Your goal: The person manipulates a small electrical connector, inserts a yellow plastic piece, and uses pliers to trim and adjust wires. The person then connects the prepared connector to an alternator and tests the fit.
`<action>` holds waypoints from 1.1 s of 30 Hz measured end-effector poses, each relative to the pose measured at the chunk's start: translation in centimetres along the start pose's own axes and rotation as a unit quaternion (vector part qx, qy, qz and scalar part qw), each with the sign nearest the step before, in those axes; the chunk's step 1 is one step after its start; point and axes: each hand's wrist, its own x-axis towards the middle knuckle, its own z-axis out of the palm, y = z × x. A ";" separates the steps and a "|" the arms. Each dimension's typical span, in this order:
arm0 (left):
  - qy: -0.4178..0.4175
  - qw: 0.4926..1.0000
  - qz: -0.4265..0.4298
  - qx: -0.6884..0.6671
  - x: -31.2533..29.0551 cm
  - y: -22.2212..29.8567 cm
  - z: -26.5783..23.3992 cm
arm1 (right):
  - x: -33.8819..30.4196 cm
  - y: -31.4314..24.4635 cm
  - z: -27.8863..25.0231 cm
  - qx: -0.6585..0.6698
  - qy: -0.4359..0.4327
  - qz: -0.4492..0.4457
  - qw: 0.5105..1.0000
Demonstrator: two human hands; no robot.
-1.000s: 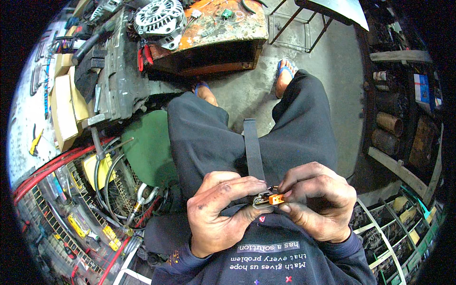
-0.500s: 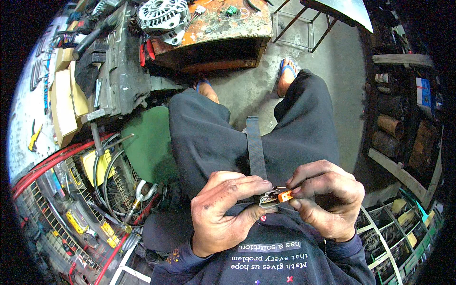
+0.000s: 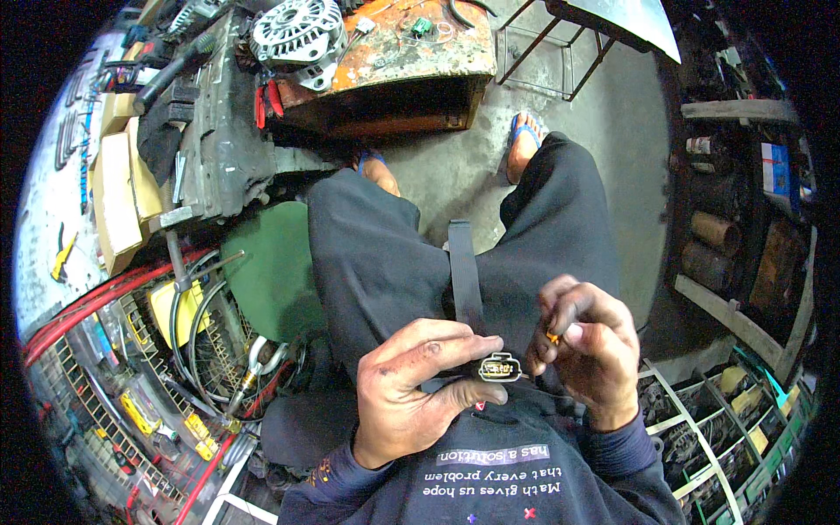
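Between the thumb and fingers of my left hand (image 3: 407,389) is a small grey electrical connector (image 3: 500,368), its open oval end turned up toward me with metal terminals inside. Just to the right, my right hand (image 3: 597,354) is closed in a pinch on a small orange plastic piece (image 3: 552,337). Most of that piece is hidden by the fingertips, and it is apart from the connector. Both hands are held over my lap, in front of my dark shirt.
Ahead, an alternator (image 3: 299,35) and a green connector (image 3: 422,28) rest on a worn orange wooden box (image 3: 385,74). Red-handled pliers (image 3: 268,101) hang at its left edge. A cluttered workbench (image 3: 227,131) and a green stool seat (image 3: 271,271) lie left. Divided parts racks (image 3: 700,429) stand right.
The orange piece has come away from the connector's open end with my right hand, which moved right and curled its fingers. My left hand has turned the connector's opening upward.
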 end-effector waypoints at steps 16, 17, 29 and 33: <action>0.025 0.997 -0.050 -0.059 -0.6 -0.4 0.6 | 0.4 -0.1 1.8 -0.471 -0.125 -0.267 0.831; 0.033 0.996 -0.054 -0.063 -0.6 -0.5 0.7 | 0.4 0.1 1.8 -0.469 -0.114 -0.274 0.832; 0.117 0.992 -0.035 -0.044 -1.3 -0.6 2.5 | 0.3 1.1 2.2 -0.451 -0.065 -0.314 0.833; 0.125 0.990 -0.040 -0.049 -1.4 -0.6 2.6 | 0.2 1.2 2.3 -0.445 -0.062 -0.311 0.838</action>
